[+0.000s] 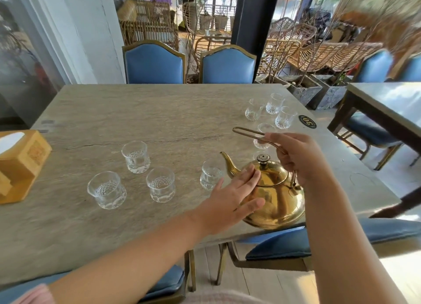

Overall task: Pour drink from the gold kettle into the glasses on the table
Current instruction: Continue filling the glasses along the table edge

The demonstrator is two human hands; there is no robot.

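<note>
The gold kettle (pixel 274 196) stands near the table's front right edge, spout pointing left. My right hand (pixel 296 155) is closed around its thin wire handle, above the lid. My left hand (pixel 234 199) is flat with fingers apart, touching the kettle's left side. Several short glasses stand to the left: one (pixel 136 157) farthest, one (pixel 106 190) near the left, one (pixel 160 184) in the middle, one (pixel 210 175) just beside the spout. Several taller glasses (pixel 274 103) cluster at the back right. Another glass (pixel 262 140) shows behind the handle.
A wooden tissue box (pixel 21 165) sits at the left edge of the stone table (pixel 136 112). A round black sticker (pixel 307 121) lies near the right edge. Blue chairs (pixel 155 63) stand at the far side and below the front edge.
</note>
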